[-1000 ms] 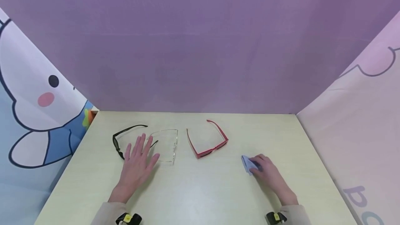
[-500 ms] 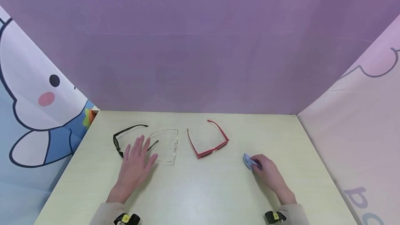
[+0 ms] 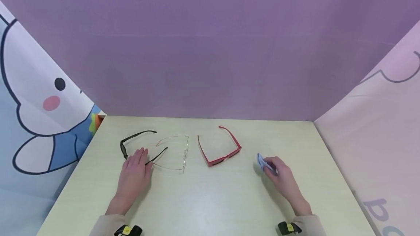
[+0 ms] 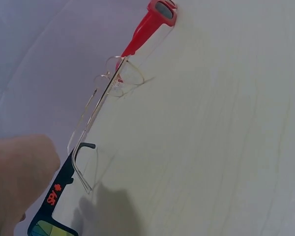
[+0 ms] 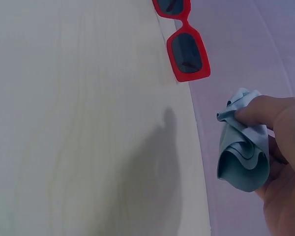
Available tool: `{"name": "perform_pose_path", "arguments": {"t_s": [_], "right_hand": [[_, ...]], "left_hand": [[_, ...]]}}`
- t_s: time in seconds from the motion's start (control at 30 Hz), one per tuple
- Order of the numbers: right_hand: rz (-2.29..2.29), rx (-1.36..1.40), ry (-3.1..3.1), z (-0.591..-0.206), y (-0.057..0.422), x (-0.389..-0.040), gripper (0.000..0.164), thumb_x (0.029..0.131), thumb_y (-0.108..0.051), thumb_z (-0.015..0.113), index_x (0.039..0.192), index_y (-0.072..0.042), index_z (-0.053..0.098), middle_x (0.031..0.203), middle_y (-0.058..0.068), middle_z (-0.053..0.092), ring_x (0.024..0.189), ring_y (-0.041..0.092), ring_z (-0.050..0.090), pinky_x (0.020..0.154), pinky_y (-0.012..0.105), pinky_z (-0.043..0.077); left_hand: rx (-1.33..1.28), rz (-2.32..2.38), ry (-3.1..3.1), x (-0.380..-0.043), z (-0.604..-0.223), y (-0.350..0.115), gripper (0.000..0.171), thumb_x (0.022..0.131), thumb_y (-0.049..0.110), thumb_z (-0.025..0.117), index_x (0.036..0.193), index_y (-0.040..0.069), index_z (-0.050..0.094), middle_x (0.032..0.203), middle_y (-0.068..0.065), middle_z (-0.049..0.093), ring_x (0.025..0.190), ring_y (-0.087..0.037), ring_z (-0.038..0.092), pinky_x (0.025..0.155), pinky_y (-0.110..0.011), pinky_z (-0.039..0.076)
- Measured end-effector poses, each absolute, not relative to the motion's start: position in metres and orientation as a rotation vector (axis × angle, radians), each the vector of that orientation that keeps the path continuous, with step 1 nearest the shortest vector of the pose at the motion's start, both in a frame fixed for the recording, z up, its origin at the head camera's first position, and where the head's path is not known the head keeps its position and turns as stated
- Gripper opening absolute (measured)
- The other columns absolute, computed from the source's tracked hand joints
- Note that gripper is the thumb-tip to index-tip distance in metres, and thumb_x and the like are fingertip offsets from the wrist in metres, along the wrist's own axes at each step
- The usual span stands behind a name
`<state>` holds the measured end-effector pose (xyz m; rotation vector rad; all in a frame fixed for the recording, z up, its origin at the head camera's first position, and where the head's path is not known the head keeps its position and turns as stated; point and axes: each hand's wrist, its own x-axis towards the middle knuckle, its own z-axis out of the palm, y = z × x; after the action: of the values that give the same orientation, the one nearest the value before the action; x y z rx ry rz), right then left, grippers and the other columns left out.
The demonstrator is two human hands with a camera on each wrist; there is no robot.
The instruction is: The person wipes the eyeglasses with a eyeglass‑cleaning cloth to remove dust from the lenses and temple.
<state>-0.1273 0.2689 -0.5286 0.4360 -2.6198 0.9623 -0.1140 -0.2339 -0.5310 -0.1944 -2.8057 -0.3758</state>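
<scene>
One folded light-blue cloth [image 3: 260, 161] stays pinched in the right hand [image 3: 282, 178] at three o'clock; at ten, the left hand [image 3: 133, 174] has drawn back to the black-framed sunglasses [image 3: 123, 149], now within reach, its grip unclear.

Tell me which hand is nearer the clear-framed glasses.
Left. The left hand is just left of the clear-framed glasses, partly covering the black glasses; the right hand, holding the blue cloth, is farther off to the right, past the red glasses.
</scene>
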Motion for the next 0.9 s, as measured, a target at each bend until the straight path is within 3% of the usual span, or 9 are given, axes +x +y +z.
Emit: {"name": "perform_pose_path", "arguments": {"t_s": [0.43,0.9], "right_hand": [[0.987,0.396,-2.663,-0.5307,0.2677,-0.1263,0.030,0.085,0.007,0.078,0.111,-0.003,0.068,0.099,0.003,0.069,0.088,0.011,0.064,0.075,0.029,0.058],[0.979,0.405,-2.669,-0.5332,0.2686,-0.1264,0.031,0.084,0.007,0.079,0.110,-0.004,0.069,0.098,0.003,0.069,0.088,0.011,0.064,0.075,0.029,0.058]], "left_hand": [[-0.174,-0.304,-2.685,-0.1171,-0.5359,-0.2411,0.029,0.092,0.010,0.074,0.116,-0.005,0.069,0.113,-0.024,0.064,0.105,-0.043,0.059,0.087,-0.058,0.046],[-0.222,-0.199,-2.662,-0.1132,-0.5303,-0.2428,0.014,0.083,0.002,0.081,0.093,-0.003,0.073,0.090,-0.016,0.059,0.085,-0.038,0.054,0.071,-0.048,0.043]]}}
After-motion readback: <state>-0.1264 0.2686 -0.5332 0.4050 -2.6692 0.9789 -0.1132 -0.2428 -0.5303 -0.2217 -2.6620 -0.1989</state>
